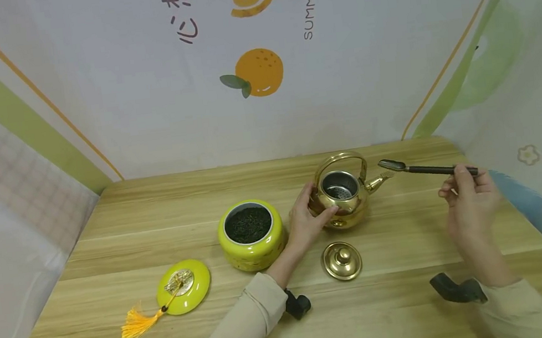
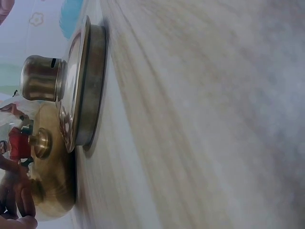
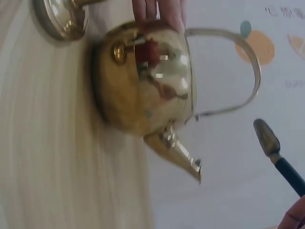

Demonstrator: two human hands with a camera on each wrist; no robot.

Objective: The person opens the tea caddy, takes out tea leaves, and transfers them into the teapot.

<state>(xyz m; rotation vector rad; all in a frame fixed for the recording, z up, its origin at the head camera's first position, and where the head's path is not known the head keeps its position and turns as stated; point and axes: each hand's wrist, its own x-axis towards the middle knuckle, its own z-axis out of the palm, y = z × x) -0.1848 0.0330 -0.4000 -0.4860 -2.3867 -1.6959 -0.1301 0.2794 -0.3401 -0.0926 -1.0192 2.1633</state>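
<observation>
A gold teapot [image 1: 344, 217] with an upright handle stands uncovered, a perforated strainer inside it. My left hand [image 1: 307, 220] holds its left side, thumb on the front and fingers around the back. My right hand [image 1: 471, 205] pinches the dark handle of a small scoop [image 1: 392, 165], whose head hangs just beyond the spout. In the right wrist view the scoop [image 3: 267, 138] is apart from the teapot [image 3: 143, 81]. A yellow-green jar [image 1: 252, 252] of dark tea leaves stands left of the teapot. The gold lid [image 1: 342, 261] lies before the teapot.
At the left, a yellow-green jar lid [image 1: 196, 289] with an orange tassel [image 1: 139, 323] lies on the wooden table [image 1: 111, 265]. A curtain [image 1: 170, 119] with printed oranges hangs behind the table's back edge. Dark straps show near both wrists.
</observation>
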